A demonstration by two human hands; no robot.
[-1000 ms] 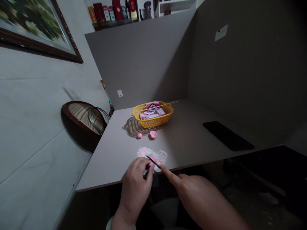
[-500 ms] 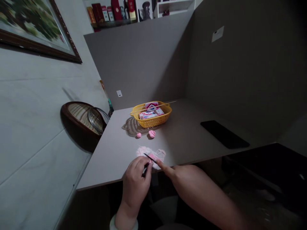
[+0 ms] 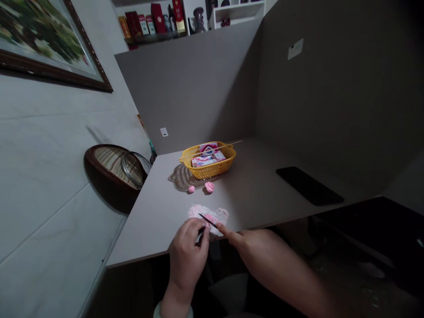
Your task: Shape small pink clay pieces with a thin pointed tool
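My left hand [image 3: 188, 248] is closed, its thumb and fingers pinching a small pink piece of soap [image 3: 207, 224], mostly covered by the fingertips. A thin dark knife [image 3: 205, 218] is gripped in my right hand [image 3: 236, 238], with the index finger stretched along it. The blade points up and left and lies across the soap, apparently touching it. Beneath both hands a patch of pale pink shavings [image 3: 196, 211] is spread near the table's front edge. Farther back lie a small pink ball [image 3: 191, 189] and a larger grooved pink lump [image 3: 209, 187].
A yellow basket [image 3: 212, 171] holding pink and white boxes stands behind the lumps, a thin stick [image 3: 228, 145] across its rim. At right lies a black flat slab [image 3: 309, 185]. A dark-rimmed round object [image 3: 109, 176] leans against the left wall. Grey panels [image 3: 198, 92] border the table [image 3: 145, 225].
The view has tilted slightly, shifting the background. Both hands keep nearly the same pose, with the knife still against the soap.
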